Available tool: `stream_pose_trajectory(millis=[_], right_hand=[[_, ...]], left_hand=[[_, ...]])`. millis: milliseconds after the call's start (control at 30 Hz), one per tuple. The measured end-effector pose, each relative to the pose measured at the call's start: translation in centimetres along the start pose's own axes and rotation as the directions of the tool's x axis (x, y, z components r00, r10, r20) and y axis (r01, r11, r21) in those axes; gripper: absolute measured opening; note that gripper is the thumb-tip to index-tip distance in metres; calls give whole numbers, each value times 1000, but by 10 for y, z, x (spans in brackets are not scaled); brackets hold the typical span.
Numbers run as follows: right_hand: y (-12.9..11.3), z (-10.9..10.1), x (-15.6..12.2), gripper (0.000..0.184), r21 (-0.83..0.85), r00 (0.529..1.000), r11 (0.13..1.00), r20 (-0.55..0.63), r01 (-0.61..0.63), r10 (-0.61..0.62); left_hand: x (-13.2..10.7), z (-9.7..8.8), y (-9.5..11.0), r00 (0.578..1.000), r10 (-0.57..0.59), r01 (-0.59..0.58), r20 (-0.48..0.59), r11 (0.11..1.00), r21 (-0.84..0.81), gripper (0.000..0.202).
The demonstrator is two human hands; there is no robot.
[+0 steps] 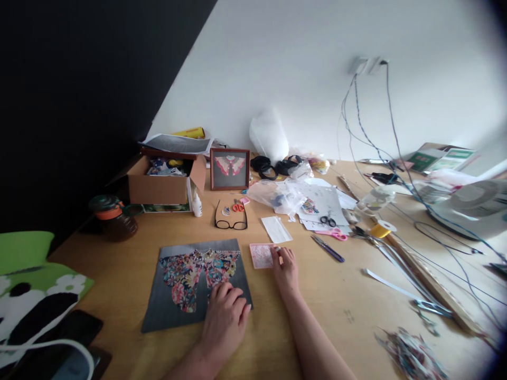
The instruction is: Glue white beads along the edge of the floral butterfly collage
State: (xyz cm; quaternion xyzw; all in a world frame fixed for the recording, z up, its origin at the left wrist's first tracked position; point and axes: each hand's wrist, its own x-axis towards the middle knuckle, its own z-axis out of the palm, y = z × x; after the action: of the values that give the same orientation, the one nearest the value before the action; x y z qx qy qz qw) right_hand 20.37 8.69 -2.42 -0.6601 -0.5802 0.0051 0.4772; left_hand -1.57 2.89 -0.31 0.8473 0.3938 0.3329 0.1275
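My left hand (pixel 227 311) rests on the lower right of a dark grey sheet (pixel 158 311), its fingers loosely bent and apart. A collar-shaped piece of floral fabric (pixel 182 277) lies on that sheet, with pearl-like beads along its top edge. To the right is a small pink tray (pixel 259 257) with tiny pale pieces in it. My right hand (pixel 285 266) is at the tray's right edge, its thumb and index finger pinched together. What they hold is too small to make out. A white packet (pixel 276 229) lies just behind the tray.
Eyeglasses (pixel 231 225), a glue bottle (pixel 197 205) and a framed collar picture (pixel 229 169) stand or lie farther back. A cardboard box (pixel 158 182) and a jar (pixel 114 219) are at left. Rightward lie a craft knife (pixel 328 249), pink scissors (pixel 335 234), a wooden strip (pixel 431 285) and cables.
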Motion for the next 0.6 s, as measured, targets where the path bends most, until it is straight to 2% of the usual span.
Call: stream_pose_trajectory(millis=[433,600], right_hand=[[-2,0,0,38,-7,1000,1000,-10,11,-11],[-4,-1,1,41,21,998,1000,-64,-10,12]], left_hand=[[1,-2,1,1000,9,-9,3,1000,18,15],[0,-1,1,1000,20,-20,-8,1000,18,14]])
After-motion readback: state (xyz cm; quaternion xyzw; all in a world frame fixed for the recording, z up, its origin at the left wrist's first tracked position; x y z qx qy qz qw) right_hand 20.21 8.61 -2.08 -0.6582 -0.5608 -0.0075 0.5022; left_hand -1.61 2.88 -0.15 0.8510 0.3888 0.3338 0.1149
